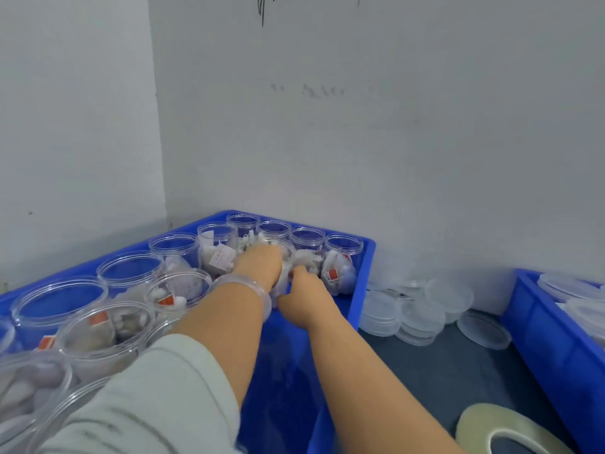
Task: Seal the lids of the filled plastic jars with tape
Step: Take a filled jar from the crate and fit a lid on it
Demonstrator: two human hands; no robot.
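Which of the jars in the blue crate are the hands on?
The filled jar in the second row near the crate's far right corner: left hand over its rim, right hand at its side.

Jars (131, 273) in crate (363, 283), lids (422, 309) stacked right of it, tape roll (484, 427) nearer
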